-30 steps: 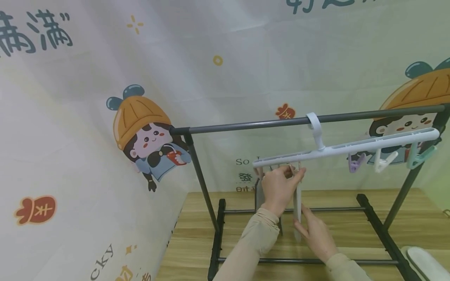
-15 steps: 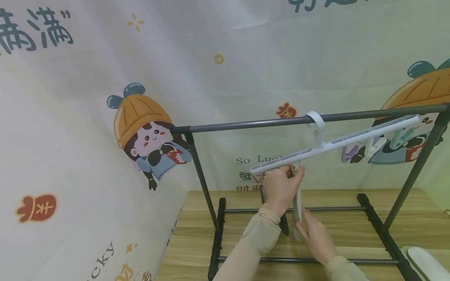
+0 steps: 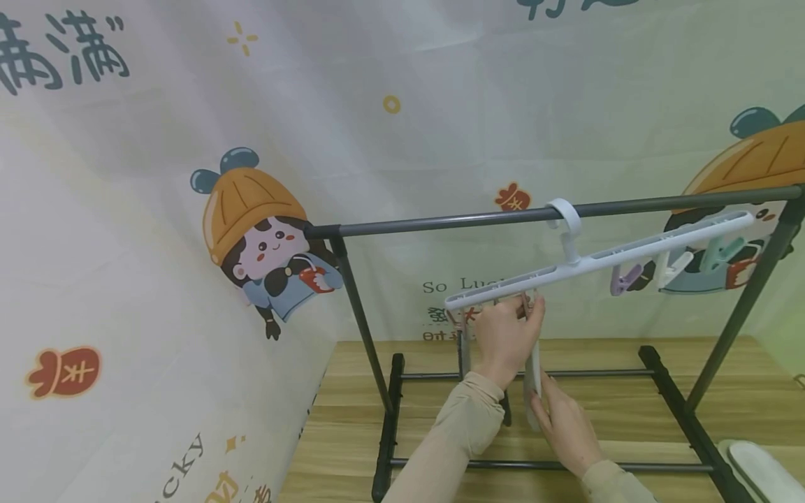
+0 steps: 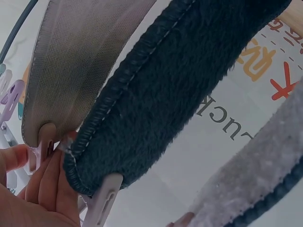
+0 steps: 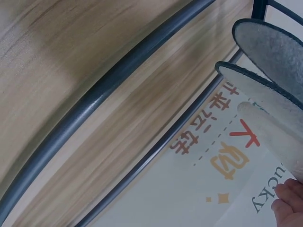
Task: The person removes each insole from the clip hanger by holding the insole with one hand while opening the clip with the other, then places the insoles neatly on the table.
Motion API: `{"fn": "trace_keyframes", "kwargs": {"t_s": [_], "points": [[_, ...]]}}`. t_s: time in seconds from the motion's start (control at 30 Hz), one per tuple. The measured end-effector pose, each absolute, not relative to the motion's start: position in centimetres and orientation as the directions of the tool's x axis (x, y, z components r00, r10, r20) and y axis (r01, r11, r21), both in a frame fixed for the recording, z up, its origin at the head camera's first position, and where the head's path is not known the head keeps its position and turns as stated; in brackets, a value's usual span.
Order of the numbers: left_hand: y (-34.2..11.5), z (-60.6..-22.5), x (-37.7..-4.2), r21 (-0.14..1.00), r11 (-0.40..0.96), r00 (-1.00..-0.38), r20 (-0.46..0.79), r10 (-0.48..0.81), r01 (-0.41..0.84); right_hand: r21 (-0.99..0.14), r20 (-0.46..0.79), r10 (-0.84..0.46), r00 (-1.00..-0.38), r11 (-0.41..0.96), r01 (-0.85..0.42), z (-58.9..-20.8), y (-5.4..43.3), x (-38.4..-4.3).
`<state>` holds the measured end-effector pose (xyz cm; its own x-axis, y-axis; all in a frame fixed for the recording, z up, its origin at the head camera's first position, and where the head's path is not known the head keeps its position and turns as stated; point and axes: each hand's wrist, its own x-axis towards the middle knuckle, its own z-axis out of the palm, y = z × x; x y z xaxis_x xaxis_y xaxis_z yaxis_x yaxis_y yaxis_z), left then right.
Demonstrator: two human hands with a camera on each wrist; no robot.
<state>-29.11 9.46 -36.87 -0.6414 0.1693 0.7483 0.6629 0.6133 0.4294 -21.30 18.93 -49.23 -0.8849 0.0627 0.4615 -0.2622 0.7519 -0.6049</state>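
Just below the white hanger (image 3: 597, 261), a clip (image 4: 46, 136) at the pale insole's (image 3: 536, 363) top was pinched by the left hand (image 3: 506, 337), its lower part held by the right hand (image 3: 569, 423); steady, upright support was probably best.

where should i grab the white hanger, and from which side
Pinch the white hanger by its neck, probably from the camera's side: that slim part is uncovered, the hook above loops over the dark rail, and the slanted bar may swing if gripped endwise.
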Motion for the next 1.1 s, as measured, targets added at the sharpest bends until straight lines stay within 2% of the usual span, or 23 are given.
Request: {"fn": "trace_keyframes", "kwargs": {"t_s": [0.47,0.73,0.93,1.1], "points": [[9.8,-36.9,-29.2,0.367,0.631,-0.588,0.789,0.177,0.683,-0.602,0.496,0.136,-0.858,0.766,-0.227,-49.7,19.2,-20.4],[9.8,-36.8,-29.0,0.323,0.657,-0.552,0.817,0.17,0.681,-0.602,0.471,0.14,-0.871,0.773,-0.201,-50.4,19.7,-19.7],[9.5,-36.9,-29.1,0.354,0.628,-0.57,0.802,0.178,0.693,-0.64,0.364,0.17,-0.916,0.76,-0.114,-51.4,20.3,-18.7],[9.1,-36.9,-28.9,0.413,0.601,-0.627,0.754,0.196,0.685,-0.666,0.236,0.224,-0.945,0.746,0.011,-51.9,21.6,-18.0]]}}
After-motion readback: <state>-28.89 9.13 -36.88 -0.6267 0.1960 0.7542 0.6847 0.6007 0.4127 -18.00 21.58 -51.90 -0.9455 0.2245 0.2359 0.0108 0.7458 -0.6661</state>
